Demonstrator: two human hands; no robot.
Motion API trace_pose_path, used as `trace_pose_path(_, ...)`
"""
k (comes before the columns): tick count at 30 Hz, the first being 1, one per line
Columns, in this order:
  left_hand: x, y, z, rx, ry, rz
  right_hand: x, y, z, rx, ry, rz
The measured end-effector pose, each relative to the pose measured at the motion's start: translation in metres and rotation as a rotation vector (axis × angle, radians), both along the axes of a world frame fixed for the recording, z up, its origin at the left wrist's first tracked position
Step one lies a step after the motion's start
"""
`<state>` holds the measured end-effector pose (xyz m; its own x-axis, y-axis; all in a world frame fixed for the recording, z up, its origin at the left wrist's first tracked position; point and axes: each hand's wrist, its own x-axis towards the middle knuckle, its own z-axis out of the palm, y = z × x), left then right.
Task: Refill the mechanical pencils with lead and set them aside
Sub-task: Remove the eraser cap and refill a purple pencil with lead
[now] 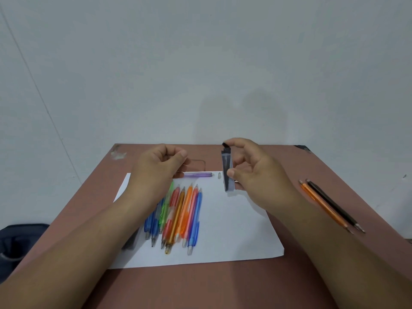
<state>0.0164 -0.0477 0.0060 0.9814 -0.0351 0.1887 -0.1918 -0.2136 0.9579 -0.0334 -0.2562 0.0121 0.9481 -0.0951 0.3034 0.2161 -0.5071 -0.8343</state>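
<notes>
Above the white paper (234, 230) on the tabletop (200, 286), the right hand (256, 175) pinches a slim lead case (227, 172) upright, thumb low, fingertip on its black cap. The left hand (160, 166) hangs curled; whether it holds anything I cannot tell. Leads are likely brittle and light, so handle the case by its sides. A purple pencil (198, 175) lies behind; colored pencils (178, 215) crowd below, two more pencils (330, 206) well apart at right.

Dark bag (20, 244) on floor left of reddish-brown table (200, 286).
</notes>
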Motion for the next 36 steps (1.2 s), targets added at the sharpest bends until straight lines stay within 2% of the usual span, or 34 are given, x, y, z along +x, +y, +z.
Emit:
trace_pose_path(4,0.0,0.001,0.0,0.014,-0.017,0.005,0.0,0.001,0.0,-0.106,0.081,0.095)
trace_pose_path(8,0.001,0.002,-0.001,0.052,-0.032,0.014,-0.001,-0.006,0.002,-0.343,0.243,0.244)
trace_pose_path(15,-0.002,0.002,-0.001,0.207,-0.091,-0.009,0.001,-0.012,-0.005,-0.589,0.275,0.282)
trace_pose_path(17,-0.004,0.002,-0.001,0.261,-0.101,-0.037,0.002,-0.01,-0.005,-0.586,0.181,0.213)
trace_pose_path(21,-0.009,-0.001,0.001,0.402,-0.199,-0.079,0.003,-0.011,-0.007,-0.576,-0.225,0.01)
trace_pose_path(23,-0.012,-0.004,0.002,0.45,-0.304,-0.103,0.006,-0.009,-0.012,-0.612,-0.294,-0.016)
trace_pose_path(25,-0.013,-0.007,0.002,0.49,-0.404,-0.114,0.008,-0.006,-0.016,-0.627,-0.337,-0.022)
trace_pose_path(29,-0.01,-0.01,-0.004,0.518,-0.485,-0.128,0.011,-0.004,-0.018,-0.624,-0.36,-0.017)
trace_pose_path(33,-0.007,-0.005,-0.005,0.471,-0.423,-0.176,0.009,-0.004,-0.017,-0.519,-0.288,-0.043)
trace_pose_path(36,-0.005,0.0,-0.002,0.328,-0.34,-0.207,0.009,-0.004,-0.014,-0.408,-0.257,-0.097)
